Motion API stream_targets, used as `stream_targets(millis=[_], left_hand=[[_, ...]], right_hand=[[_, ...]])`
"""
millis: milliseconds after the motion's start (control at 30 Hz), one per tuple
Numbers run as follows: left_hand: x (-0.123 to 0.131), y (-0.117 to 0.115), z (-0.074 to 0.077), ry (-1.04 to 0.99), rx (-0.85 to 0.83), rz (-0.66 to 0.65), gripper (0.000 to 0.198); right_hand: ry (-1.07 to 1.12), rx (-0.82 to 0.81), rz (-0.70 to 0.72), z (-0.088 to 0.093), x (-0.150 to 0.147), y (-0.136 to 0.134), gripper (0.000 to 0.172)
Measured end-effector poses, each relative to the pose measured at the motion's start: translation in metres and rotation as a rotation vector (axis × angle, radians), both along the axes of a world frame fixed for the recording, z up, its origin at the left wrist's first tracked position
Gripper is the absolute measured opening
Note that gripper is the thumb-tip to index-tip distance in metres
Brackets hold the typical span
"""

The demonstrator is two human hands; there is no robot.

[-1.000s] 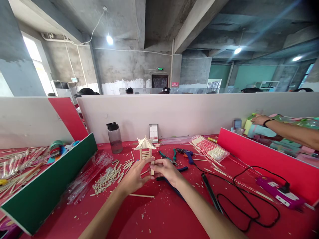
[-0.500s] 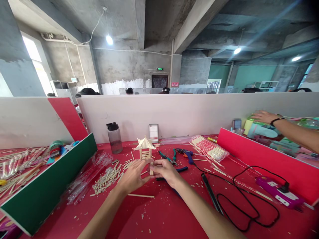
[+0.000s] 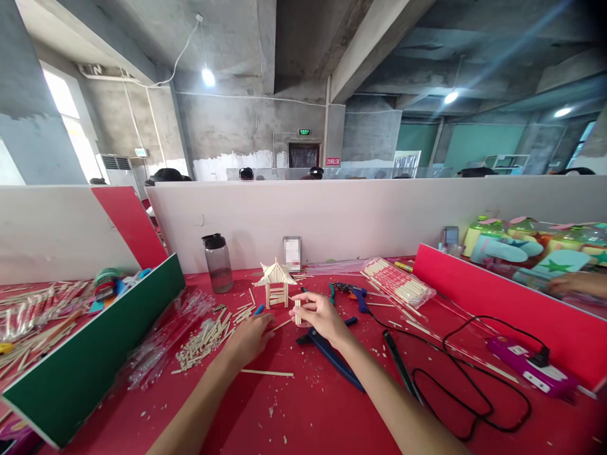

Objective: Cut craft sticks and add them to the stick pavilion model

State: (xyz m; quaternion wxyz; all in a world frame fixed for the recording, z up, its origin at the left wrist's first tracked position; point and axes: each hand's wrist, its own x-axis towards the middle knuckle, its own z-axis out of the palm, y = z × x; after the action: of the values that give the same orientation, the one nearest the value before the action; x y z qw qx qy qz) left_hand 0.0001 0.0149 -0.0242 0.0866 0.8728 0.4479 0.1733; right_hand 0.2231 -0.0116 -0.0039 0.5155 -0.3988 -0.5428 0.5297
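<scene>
In the head view my right hand (image 3: 320, 319) pinches a small upright bundle of short wooden sticks (image 3: 298, 312) between thumb and fingertips. My left hand (image 3: 252, 335) is low over the red table, apart from the right. Its fingers point down and are partly hidden, so their grip is unclear. By its fingertips a blue-tipped thing (image 3: 258, 309) shows, mostly covered. One loose stick (image 3: 283, 325) lies between the hands. Just beyond stands a small stick-built pavilion (image 3: 276, 284) with a peaked roof. Dark blue-handled pliers (image 3: 334, 360) lie beneath my right wrist.
Cut stick pieces (image 3: 203, 341) are heaped at left, near a water bottle (image 3: 218, 264). A blue glue gun (image 3: 353, 294) and a stick packet (image 3: 398, 282) lie at right. Cables run to a purple power strip (image 3: 531, 366). Green (image 3: 95, 354) and red dividers (image 3: 512, 316) flank the table.
My hands have moved apart: the left came down and back, while the right shifted slightly right with the stick bundle. Another person's hand at far right moved down toward the right edge.
</scene>
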Motion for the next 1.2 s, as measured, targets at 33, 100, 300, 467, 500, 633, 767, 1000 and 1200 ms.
stream_targets(millis=[33, 100, 300, 467, 500, 633, 767, 1000, 1200], left_hand=[[0.001, 0.000, -0.003, 0.020, 0.009, -0.002, 0.023], [0.001, 0.001, -0.007, 0.027, 0.029, 0.009, 0.025], [0.000, 0.001, 0.001, -0.125, 0.016, 0.117, 0.019], [0.011, -0.005, 0.019, -0.561, -0.212, 0.031, 0.014], [0.013, -0.007, 0.021, -0.652, -0.270, -0.003, 0.017], [0.022, -0.015, 0.027, -0.835, -0.452, -0.087, 0.027], [0.026, -0.019, 0.027, -0.853, -0.482, -0.112, 0.031], [0.024, -0.016, 0.025, -0.731, -0.327, -0.068, 0.023], [0.024, -0.015, 0.020, -0.756, -0.450, -0.011, 0.029]], right_hand=[[0.002, 0.011, -0.001, 0.000, 0.000, 0.000, 0.058], [0.006, 0.027, 0.004, -0.001, -0.001, -0.001, 0.056], [0.062, 0.007, -0.032, -0.002, -0.003, 0.001, 0.056], [0.106, -0.022, -0.067, -0.005, -0.005, 0.002, 0.053], [0.105, -0.033, -0.070, -0.006, -0.006, 0.001, 0.054], [0.079, -0.052, -0.063, -0.010, -0.013, 0.001, 0.055], [0.147, -0.063, -0.029, -0.015, -0.020, 0.001, 0.059], [0.179, -0.081, -0.041, -0.014, -0.028, -0.003, 0.054], [0.123, -0.042, -0.090, -0.018, -0.030, 0.000, 0.054]])
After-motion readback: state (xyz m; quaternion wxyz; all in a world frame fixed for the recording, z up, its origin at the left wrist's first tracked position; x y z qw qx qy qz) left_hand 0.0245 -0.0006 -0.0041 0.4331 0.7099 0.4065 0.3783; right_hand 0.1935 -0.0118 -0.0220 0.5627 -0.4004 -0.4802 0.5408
